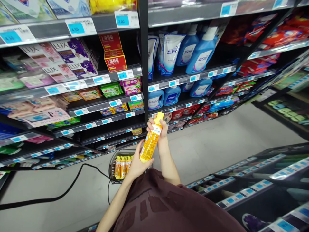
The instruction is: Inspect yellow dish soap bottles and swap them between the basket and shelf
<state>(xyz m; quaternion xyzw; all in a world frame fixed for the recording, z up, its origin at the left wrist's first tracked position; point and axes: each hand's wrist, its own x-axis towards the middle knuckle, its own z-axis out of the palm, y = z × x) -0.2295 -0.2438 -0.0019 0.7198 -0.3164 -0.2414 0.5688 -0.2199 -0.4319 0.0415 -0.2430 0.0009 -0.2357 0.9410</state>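
A yellow bottle (151,141) with a yellow cap and a printed label is held up in front of me, tilted with its cap toward the shelves. My left hand (139,162) is closed round its lower end. Higher up, the fingers of my right hand (164,129) wrap the bottle just below the cap. Beneath my left hand stands a dark shopping basket (111,166), with several similar yellow bottles (122,167) upright inside. My arm and dark brown top hide part of the basket's right side.
Ahead, black shelves carry LUX soap boxes (72,59), a red box stack (114,54) and blue detergent bottles (202,51). A black cable (79,174) runs over the pale floor (207,135) to the basket. More shelving (241,193) borders the aisle at lower right.
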